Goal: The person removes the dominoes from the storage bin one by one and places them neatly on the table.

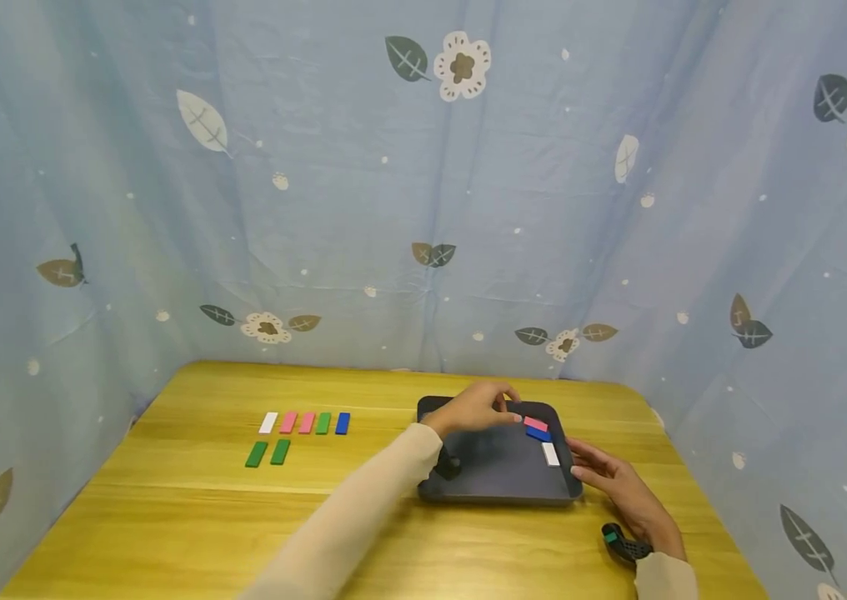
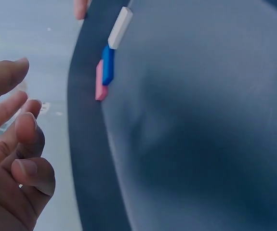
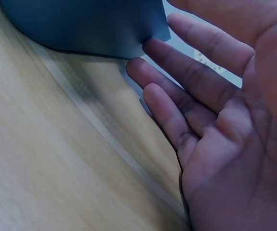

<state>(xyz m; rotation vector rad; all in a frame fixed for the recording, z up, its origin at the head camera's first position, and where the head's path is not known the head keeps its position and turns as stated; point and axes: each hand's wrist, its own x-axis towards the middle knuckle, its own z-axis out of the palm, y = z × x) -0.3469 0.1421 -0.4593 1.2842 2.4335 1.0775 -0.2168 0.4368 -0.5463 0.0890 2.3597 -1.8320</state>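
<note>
The left hand [image 1: 476, 408] hovers above the dark tray [image 1: 498, 475], its fingers and thumb apart with nothing between them, and the pink block [image 1: 535, 423] lies just to its right inside the tray's far right corner. That block's long axis runs roughly left to right, alongside the blue block [image 1: 538, 434]; the right hand [image 1: 622, 487], fingers extended beside the tray's right wall, is farther from it.

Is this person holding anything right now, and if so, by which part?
Nothing is held. The left hand is empty above the dark tray; the right hand has its fingers at the tray's right side, not curled around it.
</note>
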